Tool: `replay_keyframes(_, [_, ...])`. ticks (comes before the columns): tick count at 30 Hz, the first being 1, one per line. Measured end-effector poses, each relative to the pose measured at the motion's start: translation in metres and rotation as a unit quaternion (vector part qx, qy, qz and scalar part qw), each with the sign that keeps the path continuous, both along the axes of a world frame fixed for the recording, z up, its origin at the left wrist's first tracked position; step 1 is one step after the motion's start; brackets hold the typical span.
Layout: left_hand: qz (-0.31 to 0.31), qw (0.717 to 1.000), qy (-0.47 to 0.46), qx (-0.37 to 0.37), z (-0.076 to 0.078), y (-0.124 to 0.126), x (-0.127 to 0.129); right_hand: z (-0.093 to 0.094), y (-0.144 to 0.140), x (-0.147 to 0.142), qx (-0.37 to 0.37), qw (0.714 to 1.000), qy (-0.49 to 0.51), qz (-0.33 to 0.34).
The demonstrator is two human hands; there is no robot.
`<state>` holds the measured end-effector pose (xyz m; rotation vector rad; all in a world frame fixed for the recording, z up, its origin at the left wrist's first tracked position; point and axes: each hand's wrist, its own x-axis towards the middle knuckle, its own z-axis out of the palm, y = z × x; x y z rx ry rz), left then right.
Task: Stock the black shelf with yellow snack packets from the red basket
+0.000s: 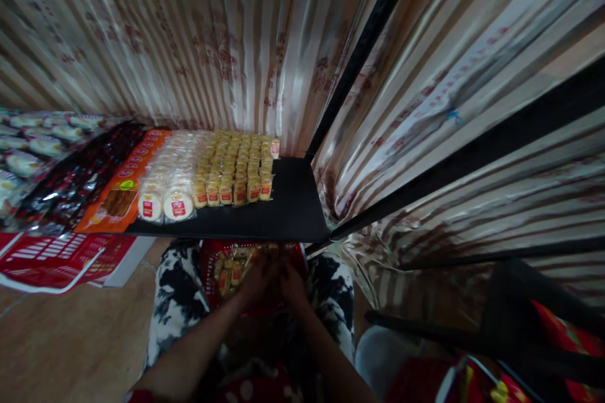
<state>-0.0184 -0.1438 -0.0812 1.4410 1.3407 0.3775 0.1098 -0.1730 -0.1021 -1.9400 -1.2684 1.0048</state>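
Wrapped snack cakes (231,271) are lying in a loose heap in a red basket (208,286), which is sitting between the patterned trouser legs (177,280) of one person, just below the front edge of a black shelf (295,195). Judging from where I am standing, each small pack is probably weighing little, its glossy clear film making it slippery and its inside likely proving soft enough to dent or crumble. Broad sides are looking like the best place for a light hold, fingers spreading the pressure rather than pinching a corner (film this thin would hardly be forgiving a rough squeeze). Both forearms are slanting forward and down, converging toward the basket. The left hand (255,274) is bending in over the heap, while the right hand (292,283) is hanging close beside it, nearer the basket's right side. Shadow and blur are hiding the fingertips, so I cannot tell whether either hand is gripping a pack. Above, matching rows of packs (234,170) are standing on the shelf.
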Motion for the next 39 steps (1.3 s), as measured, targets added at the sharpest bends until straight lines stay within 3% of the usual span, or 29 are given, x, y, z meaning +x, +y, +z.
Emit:
replay_keyframes(6, [0.001, 0.998, -0.012, 0.054, 0.015, 0.014, -0.028, 0.015, 0.000, -0.010, -0.004, 0.996, 0.074, 0.048])
replay_keyframes(12, [0.002, 0.996, -0.037, 0.087, 0.050, 0.027, -0.039, 0.052, 0.001, -0.014, 0.036, 0.990, 0.128, 0.055])
replay_keyframes(15, [0.043, 0.992, -0.065, 0.097, 0.070, 0.033, -0.033, 0.073, 0.006, -0.014, 0.054, 0.988, 0.140, 0.042])
replay_keyframes(19, [0.090, 0.984, -0.105, 0.112, 0.098, 0.044, -0.018, 0.093, 0.020, -0.009, 0.116, 0.967, 0.227, 0.021])
replay_keyframes(26, [0.083, 0.979, -0.085, 0.167, 0.140, 0.062, 0.011, 0.111, 0.060, 0.010, 0.167, 0.960, 0.222, -0.036])
replay_keyframes(30, [0.087, 0.973, -0.017, 0.212, 0.150, 0.080, 0.028, 0.111, 0.093, 0.020, 0.202, 0.960, 0.182, -0.061])
replay_keyframes(34, [0.091, 0.975, 0.017, 0.200, 0.156, 0.108, 0.053, 0.108, 0.135, 0.032, 0.210, 0.962, 0.155, -0.083])
replay_keyframes(39, [0.133, 0.976, -0.011, 0.170, 0.142, 0.150, 0.091, 0.107, 0.194, 0.048, 0.206, 0.971, 0.080, -0.090])
